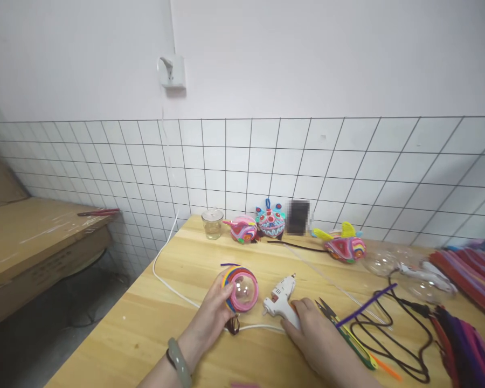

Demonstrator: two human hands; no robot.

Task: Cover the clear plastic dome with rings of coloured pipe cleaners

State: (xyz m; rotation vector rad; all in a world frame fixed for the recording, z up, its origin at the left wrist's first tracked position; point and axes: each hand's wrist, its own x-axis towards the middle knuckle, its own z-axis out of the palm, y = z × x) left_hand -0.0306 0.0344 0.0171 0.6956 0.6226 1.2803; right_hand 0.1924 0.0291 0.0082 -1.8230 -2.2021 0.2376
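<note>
My left hand (213, 303) is closed round a clear plastic ball (244, 291) wrapped in rings of pink, blue, yellow and red pipe cleaner. Part of the ball's clear surface is bare and faces right. A dark looped cord (233, 325) hangs below it. In my right hand (313, 328) is the handle of a white hot glue gun (282, 293), low over the table just right of the ball; my fingers partly cover the handle. Close by my right hand lie scissors (350, 337) and a purple pipe cleaner (367, 304).
Along the wall stand a glass jar (213, 223), a pink fish ornament (243, 229), a blue ornament (270, 218) and a yellow-finned fish (345, 248). Clear plastic shells (388, 261), a black cable (388, 345) and pipe cleaner bundles (469, 275) lie right. A white cord (173, 293) crosses the table.
</note>
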